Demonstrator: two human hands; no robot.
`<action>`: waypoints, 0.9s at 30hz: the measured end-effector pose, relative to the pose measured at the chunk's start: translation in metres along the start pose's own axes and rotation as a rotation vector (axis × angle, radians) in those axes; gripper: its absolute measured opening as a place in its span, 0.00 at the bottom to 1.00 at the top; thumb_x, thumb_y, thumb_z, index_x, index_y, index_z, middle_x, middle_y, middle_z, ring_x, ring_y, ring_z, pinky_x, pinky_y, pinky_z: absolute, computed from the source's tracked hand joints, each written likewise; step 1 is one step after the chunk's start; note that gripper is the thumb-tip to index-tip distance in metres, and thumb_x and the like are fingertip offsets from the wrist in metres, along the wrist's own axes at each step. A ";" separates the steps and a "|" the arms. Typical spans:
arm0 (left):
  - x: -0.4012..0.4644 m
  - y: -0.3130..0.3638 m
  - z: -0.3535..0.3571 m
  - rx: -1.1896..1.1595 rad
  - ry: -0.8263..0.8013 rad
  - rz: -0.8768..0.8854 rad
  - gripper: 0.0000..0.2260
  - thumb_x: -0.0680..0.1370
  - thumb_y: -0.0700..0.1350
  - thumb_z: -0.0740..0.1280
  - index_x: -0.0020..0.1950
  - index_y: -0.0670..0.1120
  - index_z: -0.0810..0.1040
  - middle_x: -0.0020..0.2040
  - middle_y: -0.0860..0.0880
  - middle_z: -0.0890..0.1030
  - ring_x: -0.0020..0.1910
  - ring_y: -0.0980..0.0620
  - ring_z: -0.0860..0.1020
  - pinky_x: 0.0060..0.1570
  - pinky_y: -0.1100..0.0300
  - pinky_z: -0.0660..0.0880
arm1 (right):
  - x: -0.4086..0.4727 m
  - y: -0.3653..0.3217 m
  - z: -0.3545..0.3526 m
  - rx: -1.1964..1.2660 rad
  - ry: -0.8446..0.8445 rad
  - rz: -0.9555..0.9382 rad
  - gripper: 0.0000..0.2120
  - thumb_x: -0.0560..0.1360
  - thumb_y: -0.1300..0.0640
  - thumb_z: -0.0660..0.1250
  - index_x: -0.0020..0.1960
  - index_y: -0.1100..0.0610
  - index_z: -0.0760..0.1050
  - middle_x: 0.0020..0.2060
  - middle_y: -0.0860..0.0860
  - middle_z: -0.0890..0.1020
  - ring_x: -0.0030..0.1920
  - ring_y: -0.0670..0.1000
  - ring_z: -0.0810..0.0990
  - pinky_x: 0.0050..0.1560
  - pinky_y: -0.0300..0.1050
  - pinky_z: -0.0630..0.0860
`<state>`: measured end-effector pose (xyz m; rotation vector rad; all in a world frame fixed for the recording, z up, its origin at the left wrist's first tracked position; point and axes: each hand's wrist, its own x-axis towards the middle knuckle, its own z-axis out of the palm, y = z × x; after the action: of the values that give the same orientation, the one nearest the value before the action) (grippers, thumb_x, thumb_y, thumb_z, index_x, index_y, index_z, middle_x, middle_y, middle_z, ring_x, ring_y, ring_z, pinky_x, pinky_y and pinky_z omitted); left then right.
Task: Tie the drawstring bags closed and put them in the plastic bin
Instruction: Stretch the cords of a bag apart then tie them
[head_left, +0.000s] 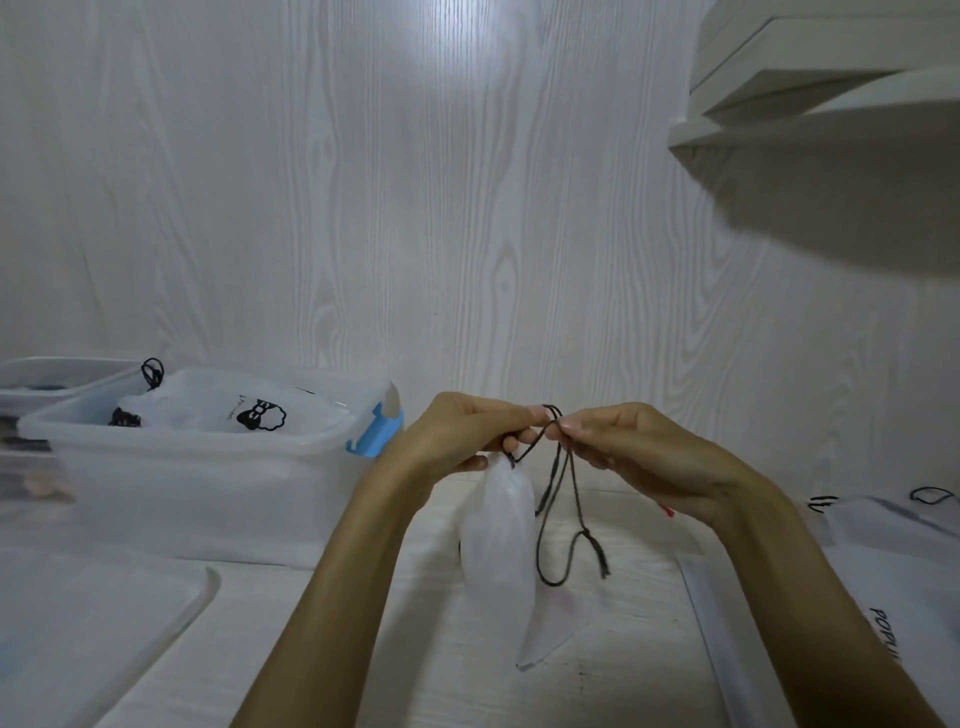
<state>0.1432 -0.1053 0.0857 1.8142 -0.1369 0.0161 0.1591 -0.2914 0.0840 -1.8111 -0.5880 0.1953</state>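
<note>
left hand (467, 434) fingers pinch black drawstring (553, 499) | right hand (623, 447) fingers pinch drawstring | bag (501, 540) hangs

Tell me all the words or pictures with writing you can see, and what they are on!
"POPU", black capitals cut off by the picture's edge: on the flat white drawstring bag lying at the right.
Small black script beside a black bow-and-sheep drawing: on the frosted drawstring bag inside the clear plastic bin with the blue latch; too small to read.
The white bag hanging from the hands: no writing shows.
</note>
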 end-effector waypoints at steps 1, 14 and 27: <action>0.000 0.000 0.001 0.002 -0.028 -0.019 0.08 0.74 0.51 0.70 0.40 0.48 0.83 0.29 0.56 0.78 0.32 0.61 0.75 0.37 0.68 0.69 | 0.001 0.000 0.003 -0.023 0.039 -0.008 0.11 0.64 0.46 0.71 0.42 0.50 0.85 0.39 0.43 0.83 0.41 0.42 0.74 0.50 0.38 0.66; 0.005 -0.004 -0.010 0.021 -0.235 -0.025 0.10 0.78 0.42 0.63 0.53 0.44 0.83 0.38 0.52 0.78 0.40 0.57 0.75 0.45 0.64 0.73 | 0.013 0.001 0.022 0.022 0.299 0.127 0.13 0.66 0.44 0.73 0.45 0.52 0.85 0.28 0.37 0.78 0.36 0.44 0.68 0.43 0.37 0.65; 0.008 -0.012 -0.010 0.151 -0.127 0.149 0.06 0.76 0.46 0.68 0.43 0.54 0.84 0.41 0.59 0.85 0.45 0.59 0.80 0.43 0.70 0.74 | 0.016 -0.008 0.047 0.077 0.423 0.008 0.11 0.69 0.47 0.72 0.45 0.54 0.84 0.37 0.42 0.83 0.35 0.35 0.80 0.35 0.24 0.71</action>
<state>0.1535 -0.0932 0.0771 1.9523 -0.3695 0.0171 0.1507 -0.2417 0.0787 -1.7125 -0.2695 -0.1568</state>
